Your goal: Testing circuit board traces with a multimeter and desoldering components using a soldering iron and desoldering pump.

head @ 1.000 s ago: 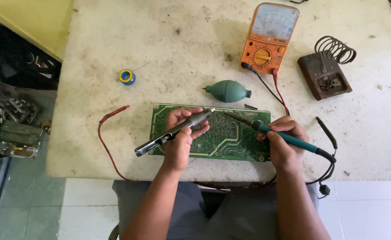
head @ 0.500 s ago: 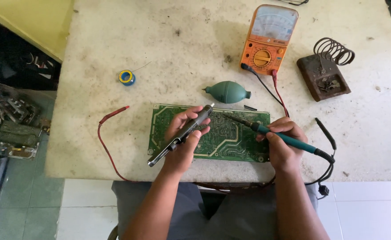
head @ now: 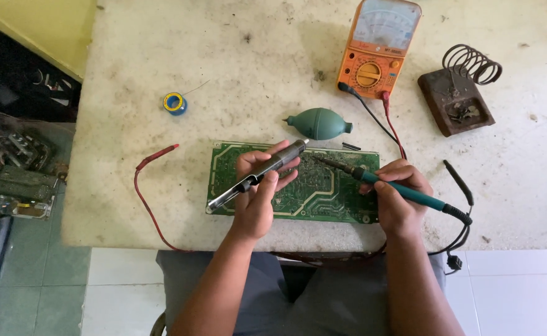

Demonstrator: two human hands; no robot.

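left hand (head: 258,196) gripping a metal suction pump (head: 258,175), right hand (head: 398,193) clamped on a teal soldering iron (head: 385,184), both over a green circuit board (head: 323,193) at the table's (head: 224,81) near edge

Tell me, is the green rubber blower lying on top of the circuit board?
No, the green rubber blower lies on the bare table just beyond the far edge of the circuit board.

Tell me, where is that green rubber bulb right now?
In the head view the green rubber bulb lies on the table just beyond the circuit board, between the blue solder spool and the orange multimeter.
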